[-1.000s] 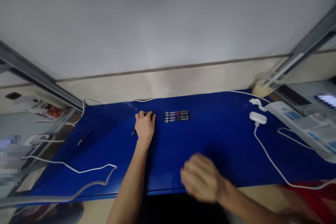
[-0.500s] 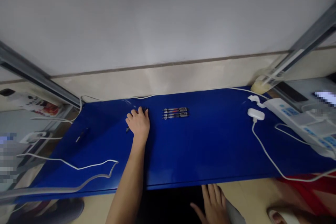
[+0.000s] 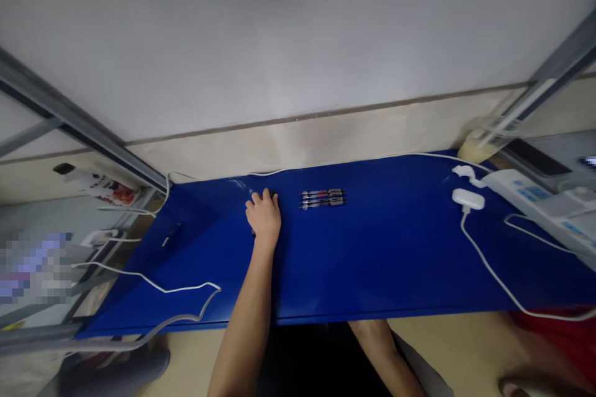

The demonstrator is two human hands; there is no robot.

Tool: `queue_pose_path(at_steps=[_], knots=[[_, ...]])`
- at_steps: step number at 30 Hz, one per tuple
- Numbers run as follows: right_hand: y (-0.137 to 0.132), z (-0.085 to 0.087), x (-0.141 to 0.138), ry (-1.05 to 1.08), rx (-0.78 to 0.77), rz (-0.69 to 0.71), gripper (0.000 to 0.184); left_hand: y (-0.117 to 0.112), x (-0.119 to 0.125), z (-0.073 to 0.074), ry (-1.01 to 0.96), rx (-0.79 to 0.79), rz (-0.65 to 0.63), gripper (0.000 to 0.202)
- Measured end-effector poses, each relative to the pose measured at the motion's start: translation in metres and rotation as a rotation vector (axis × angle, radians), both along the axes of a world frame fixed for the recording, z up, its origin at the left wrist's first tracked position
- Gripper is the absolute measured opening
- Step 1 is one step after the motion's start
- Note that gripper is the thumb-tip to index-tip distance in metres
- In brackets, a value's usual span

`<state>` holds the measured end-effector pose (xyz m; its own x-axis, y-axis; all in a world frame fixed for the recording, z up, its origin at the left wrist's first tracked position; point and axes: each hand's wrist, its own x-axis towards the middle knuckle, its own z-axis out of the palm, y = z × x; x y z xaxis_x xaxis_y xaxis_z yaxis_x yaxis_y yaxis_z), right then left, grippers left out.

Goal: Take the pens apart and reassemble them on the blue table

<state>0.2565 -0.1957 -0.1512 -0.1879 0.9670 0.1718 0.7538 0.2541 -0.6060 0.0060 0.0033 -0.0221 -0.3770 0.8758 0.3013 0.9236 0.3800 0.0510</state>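
My left hand rests far out on the blue table top, fingers curled down over a dark pen whose ends peek out past the fingertips and beside the wrist. Just right of that hand, three pens lie side by side in a neat row. My right forearm reaches up from below the table's front edge, and the right hand itself is hidden under the table.
A small dark pen lies alone at the table's left end. A white charger with its cable and a white power strip sit at the right. A loose white cable loops over the front left. Metal frame bars stand at both sides.
My right hand dropped from above the table's front edge to below it and is now out of sight. My left hand stayed on the pen near the row.
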Motion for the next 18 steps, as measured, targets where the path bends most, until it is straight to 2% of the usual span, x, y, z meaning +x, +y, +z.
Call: queue_pose_path(at_steps=[2,6,9,12,15,18], knots=[[-0.007,-0.006,0.01,-0.105,-0.047,-0.025,0.027,-0.001,0.0,0.0,-0.015,0.006,-0.007,0.045],[-0.025,-0.012,0.033,-0.208,-0.162,-0.059,0.041,-0.002,0.001,0.001,-0.034,0.002,-0.021,0.045],[-0.037,-0.004,0.05,-0.193,-0.232,0.044,0.053,-0.003,0.002,0.001,-0.025,0.005,-0.022,0.046],[-0.049,0.011,0.063,-0.193,-0.24,0.087,0.061,-0.003,0.003,0.001,-0.022,0.005,-0.012,0.047],[-0.06,0.021,0.072,-0.222,-0.152,0.172,0.062,-0.003,0.004,0.002,-0.02,0.004,-0.013,0.048],[-0.067,0.022,0.074,-0.273,0.055,0.311,0.052,-0.003,0.003,0.002,-0.017,-0.002,-0.011,0.048]])
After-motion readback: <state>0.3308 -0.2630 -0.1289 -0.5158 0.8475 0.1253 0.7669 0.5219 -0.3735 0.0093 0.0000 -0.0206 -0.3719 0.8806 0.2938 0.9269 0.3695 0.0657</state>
